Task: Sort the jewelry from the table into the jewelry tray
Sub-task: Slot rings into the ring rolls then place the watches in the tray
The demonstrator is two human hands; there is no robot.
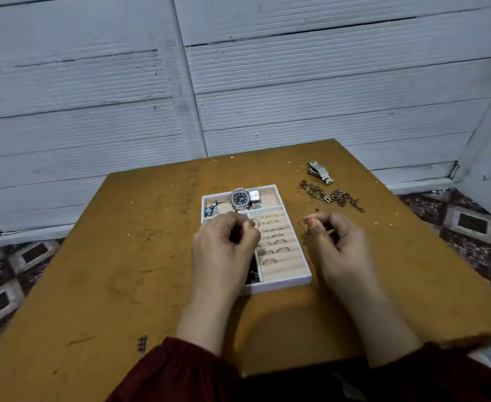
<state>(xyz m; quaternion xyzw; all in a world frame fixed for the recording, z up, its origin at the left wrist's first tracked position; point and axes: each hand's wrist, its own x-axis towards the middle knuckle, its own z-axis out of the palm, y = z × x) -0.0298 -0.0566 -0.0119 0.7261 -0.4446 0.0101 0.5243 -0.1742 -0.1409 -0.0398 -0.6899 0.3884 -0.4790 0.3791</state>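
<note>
Wooden table (116, 256), person seated at the near edge, dark red sleeves (180, 369).

- White tray (279, 286) sits mid-table.
  - Far compartment: dark-faced watch (241, 198) and white-faced watch (254, 195) side by side, charm bracelet (214, 208) to their left.
  - Right side: padded ring rows (279, 258) with several rings slotted in.
  - Near-left compartment: a dark chain (252, 275), partly hidden by the left wrist.
- Left hand (227, 242): fingers curled, fingertips pinching a thin ring (255, 224), held over the left edge of the ring rows.
- Right hand (337, 245): thumb and forefinger pinch a second thin ring (302, 224), held just right of the tray, above the tabletop.
- On the table, beyond the right hand: tangled chains (331, 195); farther back, a silver watch (319, 172).
</note>
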